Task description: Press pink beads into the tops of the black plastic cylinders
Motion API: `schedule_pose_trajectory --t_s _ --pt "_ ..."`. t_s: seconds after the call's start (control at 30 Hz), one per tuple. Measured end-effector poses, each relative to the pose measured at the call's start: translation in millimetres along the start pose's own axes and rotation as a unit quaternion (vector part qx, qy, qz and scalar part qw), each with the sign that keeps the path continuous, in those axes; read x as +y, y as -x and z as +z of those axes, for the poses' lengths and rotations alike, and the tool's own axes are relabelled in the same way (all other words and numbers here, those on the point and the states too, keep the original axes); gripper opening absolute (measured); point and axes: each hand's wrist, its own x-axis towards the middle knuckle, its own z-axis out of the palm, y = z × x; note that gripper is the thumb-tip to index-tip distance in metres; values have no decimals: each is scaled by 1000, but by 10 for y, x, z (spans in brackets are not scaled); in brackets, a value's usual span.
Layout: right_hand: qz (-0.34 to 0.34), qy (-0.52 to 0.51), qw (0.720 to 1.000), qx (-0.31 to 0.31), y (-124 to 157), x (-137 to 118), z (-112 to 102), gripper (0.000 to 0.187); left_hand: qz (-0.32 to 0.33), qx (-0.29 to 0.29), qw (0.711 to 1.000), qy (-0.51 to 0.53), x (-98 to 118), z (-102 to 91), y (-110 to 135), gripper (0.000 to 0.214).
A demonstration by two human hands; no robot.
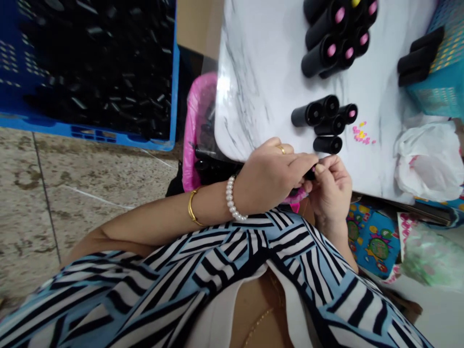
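Note:
My left hand point(270, 171) is wrapped round a short black tube point(311, 173), mostly hidden by the fingers, at the table's near edge. At the tube's end, the thumb and forefinger of my right hand point(331, 186) are pinched together. A speck of pink shows by that thumb tip, too small to name. Just beyond my hands, several black tubes point(328, 145) lie with their round ends facing right; one has a pink piece point(352, 114) in its end. To their right is a scatter of tiny pink and yellow pieces point(361, 133).
More black tubes point(319, 57) with pink ends are grouped farther back on the marbled white table point(253, 72). A pink-lined bin point(192, 121) sits against its left edge, beside a blue crate point(174, 96) of black parts. A teal basket point(438, 92) and white plastic bag point(429, 159) are right.

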Motion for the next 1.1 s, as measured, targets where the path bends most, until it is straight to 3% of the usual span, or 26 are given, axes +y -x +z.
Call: schedule_pose_trajectory --t_s 0.13,0.23,0.3,0.37,0.47,0.6,0.7,0.8,0.87,1.03,1.1 --pt "-32 -3 999 -19 103 43 -90 25 25 -5 1000 10 -5 -120 86 12" --pt "-137 72 984 93 20 41 -288 22 -37 100 994 -31 -105 -277 124 18" --pt "-226 184 937 194 -123 22 -463 20 -57 148 984 -75 -213 -365 65 19" --pt "-288 321 871 236 -302 12 -622 19 -55 155 981 -106 -330 -402 -65 19" --pt "-330 435 807 226 -559 36 -763 24 -50 161 979 -115 -475 -380 -289 25" --pt "-337 484 777 221 -810 87 -804 33 -78 152 983 -62 -483 -346 -404 47" --pt "-327 509 764 225 -880 112 -787 32 -91 170 979 -62 -352 -334 -337 45" --pt "-346 534 742 212 -757 139 -738 28 -64 146 983 -95 -223 -286 -268 36" --pt "-376 547 728 172 -571 166 -708 31 -49 113 987 -105 -189 -233 -265 37" --pt "-426 562 707 47 -111 262 -709 65 -78 81 986 -126 -202 -158 -316 40" --pt "-447 544 710 21 -27 295 -704 60 -73 65 989 -115 -161 -162 -297 28"
